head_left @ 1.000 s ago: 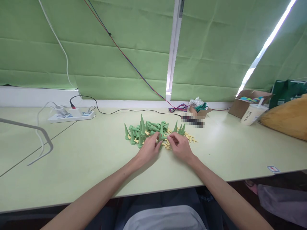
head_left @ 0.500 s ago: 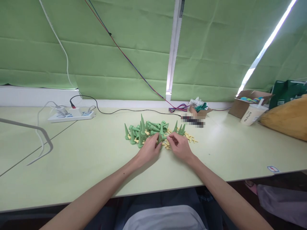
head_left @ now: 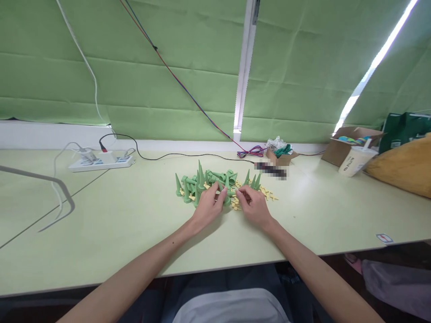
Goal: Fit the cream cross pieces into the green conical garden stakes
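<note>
My left hand (head_left: 209, 205) is closed, thumb and fingers pinching a green plastic cone (head_left: 230, 193) whose wide end points right. The fingers of my right hand (head_left: 255, 205) meet in a pinch close to that end; what they hold is hidden. To the left stand several upright green cones (head_left: 178, 185), some with small yellow pieces (head_left: 192, 197) at their bases. More green cones (head_left: 215, 176) lie heaped behind my hands. Small yellow branched pieces (head_left: 269, 194) spread to the right, beside several standing cones (head_left: 247, 177).
A white power strip (head_left: 101, 163) with plugs and cables is at the back left. Along the back are a black cable, a blurred dark item (head_left: 271, 169) and a small cardboard box (head_left: 282, 158). A drink cup (head_left: 356, 161), a larger box (head_left: 336, 150) and a yellow-brown cushion-like thing (head_left: 404, 168) stand right.
My left hand has shifted slightly left, with its thumb and fingers a little farther apart, showing more of a green cone's base. My right hand stays almost in place.
</note>
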`<state>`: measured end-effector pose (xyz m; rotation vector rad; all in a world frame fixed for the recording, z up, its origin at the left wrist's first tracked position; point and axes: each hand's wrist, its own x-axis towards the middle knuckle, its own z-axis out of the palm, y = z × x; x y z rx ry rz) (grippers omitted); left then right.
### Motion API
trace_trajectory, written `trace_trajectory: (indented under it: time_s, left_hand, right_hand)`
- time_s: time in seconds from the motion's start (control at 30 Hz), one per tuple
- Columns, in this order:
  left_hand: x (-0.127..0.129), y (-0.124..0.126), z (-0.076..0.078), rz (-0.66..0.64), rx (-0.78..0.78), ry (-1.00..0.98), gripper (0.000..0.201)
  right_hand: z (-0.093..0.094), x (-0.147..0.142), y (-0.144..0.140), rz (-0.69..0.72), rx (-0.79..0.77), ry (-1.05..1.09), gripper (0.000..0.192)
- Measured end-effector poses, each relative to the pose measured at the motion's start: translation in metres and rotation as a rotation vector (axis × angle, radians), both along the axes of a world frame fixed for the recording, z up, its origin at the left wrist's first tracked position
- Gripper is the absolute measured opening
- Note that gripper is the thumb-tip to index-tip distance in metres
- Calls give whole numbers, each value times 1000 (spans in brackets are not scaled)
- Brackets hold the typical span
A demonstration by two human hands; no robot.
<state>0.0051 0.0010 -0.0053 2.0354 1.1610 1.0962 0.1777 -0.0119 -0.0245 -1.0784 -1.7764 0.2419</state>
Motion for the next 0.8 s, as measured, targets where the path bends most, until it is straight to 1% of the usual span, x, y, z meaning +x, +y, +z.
trace_trajectory:
  time_s: [0.27, 0.53, 0.8]
  left_hand:
    - [0, -3, 2, -70, -61, -76, 28]
    - [0, -4, 4, -85, -63, -82, 23]
    - [1, -5, 3, -99, -37, -78, 29]
  right_hand:
    - [-4, -2, 0, 26, -3, -26, 23]
    - [-4, -3, -1, 50, -3, -33, 24]
    - [-5, -3, -1, 81, -9, -40, 23]
